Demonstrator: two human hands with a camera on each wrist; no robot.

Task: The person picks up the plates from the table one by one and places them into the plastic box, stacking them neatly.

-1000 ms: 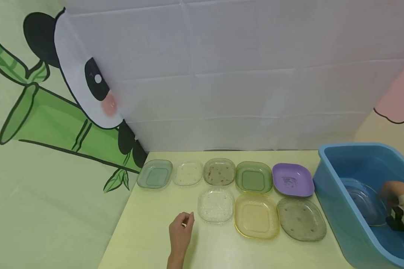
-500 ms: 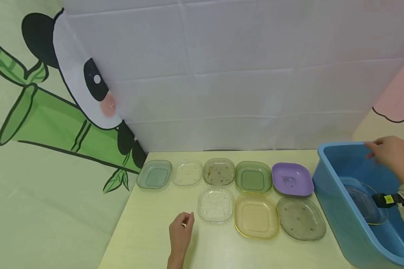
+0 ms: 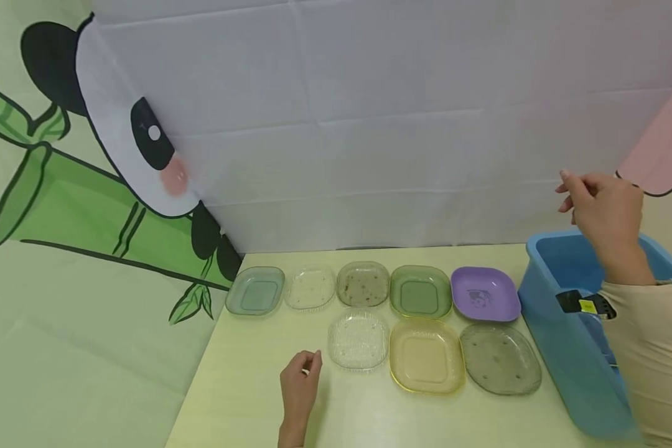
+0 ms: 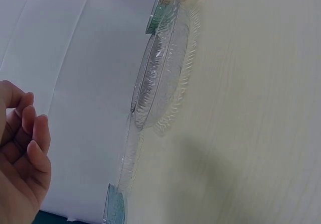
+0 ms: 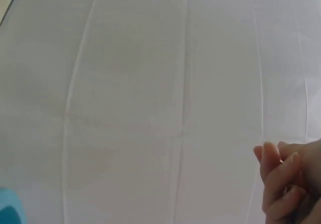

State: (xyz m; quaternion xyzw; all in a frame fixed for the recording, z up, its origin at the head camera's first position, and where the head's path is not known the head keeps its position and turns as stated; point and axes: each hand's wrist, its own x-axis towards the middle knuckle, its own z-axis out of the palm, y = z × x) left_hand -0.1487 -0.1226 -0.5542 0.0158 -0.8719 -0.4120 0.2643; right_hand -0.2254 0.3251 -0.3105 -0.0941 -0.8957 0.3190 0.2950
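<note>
In the head view my left hand [image 3: 299, 389] hovers low over the table, fingers loosely bent and holding nothing, just left of a clear ribbed dish [image 3: 358, 340]. The left wrist view shows the same hand [image 4: 22, 158] empty, thumb and index finger near each other. My right hand [image 3: 610, 214] is raised above the far rim of the blue tub [image 3: 565, 367], empty, with its fingers loosely curled. Only the pale backdrop is behind this hand [image 5: 288, 184] in the right wrist view. My right sleeve covers much of the tub's inside.
Behind stand a teal dish [image 3: 255, 290], a clear dish [image 3: 310, 288], a speckled dish [image 3: 363, 284], a green dish [image 3: 421, 291] and a purple dish [image 3: 485, 294]. A yellow dish [image 3: 427, 356] and a grey dish [image 3: 501, 359] lie in front, beside the tub.
My right hand has come up out of the blue tub, past its far rim, and moved left. The left hand and the dishes have stayed put; the view has shifted slightly.
</note>
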